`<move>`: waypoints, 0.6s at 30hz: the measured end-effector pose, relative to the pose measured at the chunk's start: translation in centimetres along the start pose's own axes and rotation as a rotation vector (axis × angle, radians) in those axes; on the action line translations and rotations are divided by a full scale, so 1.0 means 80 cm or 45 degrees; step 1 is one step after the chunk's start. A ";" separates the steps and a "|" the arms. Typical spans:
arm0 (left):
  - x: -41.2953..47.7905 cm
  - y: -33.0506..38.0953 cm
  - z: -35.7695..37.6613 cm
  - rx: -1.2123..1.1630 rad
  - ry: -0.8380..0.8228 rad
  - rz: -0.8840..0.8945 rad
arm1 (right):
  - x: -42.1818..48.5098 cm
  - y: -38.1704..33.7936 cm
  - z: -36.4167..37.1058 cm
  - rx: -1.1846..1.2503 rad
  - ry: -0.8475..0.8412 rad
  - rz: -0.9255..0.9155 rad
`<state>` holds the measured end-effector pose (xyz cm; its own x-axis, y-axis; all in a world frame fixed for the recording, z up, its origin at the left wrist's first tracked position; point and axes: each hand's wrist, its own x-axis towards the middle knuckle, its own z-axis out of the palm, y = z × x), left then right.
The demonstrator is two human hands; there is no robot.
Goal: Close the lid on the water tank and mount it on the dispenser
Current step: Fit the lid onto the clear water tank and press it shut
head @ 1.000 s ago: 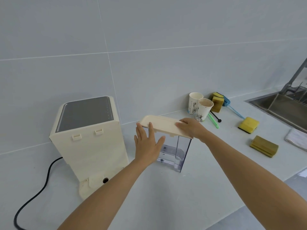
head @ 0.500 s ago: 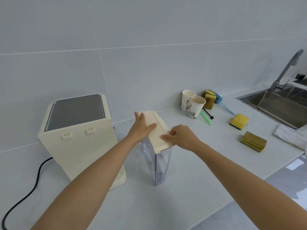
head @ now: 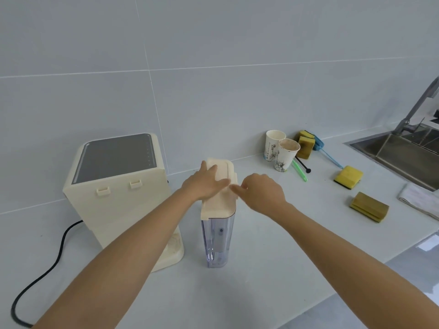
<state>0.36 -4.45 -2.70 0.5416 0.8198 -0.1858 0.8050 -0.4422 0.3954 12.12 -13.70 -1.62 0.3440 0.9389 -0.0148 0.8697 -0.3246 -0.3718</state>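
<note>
A clear plastic water tank stands upright on the counter, its narrow end toward me. A cream lid lies flat on top of it. My left hand rests palm down on the lid's far half, fingers spread. My right hand hovers at the lid's right edge, fingers curled and slightly blurred, fingertips touching the rim. The cream dispenser with a dark grey top stands just left of the tank, its back with two small clips facing me.
A black power cord runs from the dispenser to the left. Two paper cups, sponges, a green brush and a blue brush lie at the right. A steel sink with a tap and a white cloth sit far right.
The tank has been turned from broadside to end-on and stands closer to the dispenser. The lid now sits flat on it. My left hand moved onto the lid; my right hand slid off to its edge.
</note>
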 end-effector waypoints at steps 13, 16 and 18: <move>-0.073 0.022 0.056 0.436 0.245 0.227 | 0.100 -0.040 0.013 0.170 -0.359 -0.513; -0.073 0.021 0.060 0.466 0.267 0.210 | 0.109 -0.049 0.022 0.121 -0.414 -0.462; -0.074 0.023 0.061 0.484 0.264 0.188 | 0.113 -0.051 0.025 0.104 -0.398 -0.457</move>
<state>-0.20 -11.92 -5.25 0.6286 0.7763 0.0469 0.7754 -0.6303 0.0384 10.96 -3.65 -2.06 -0.1061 0.9836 -0.1457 0.8791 0.0243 -0.4760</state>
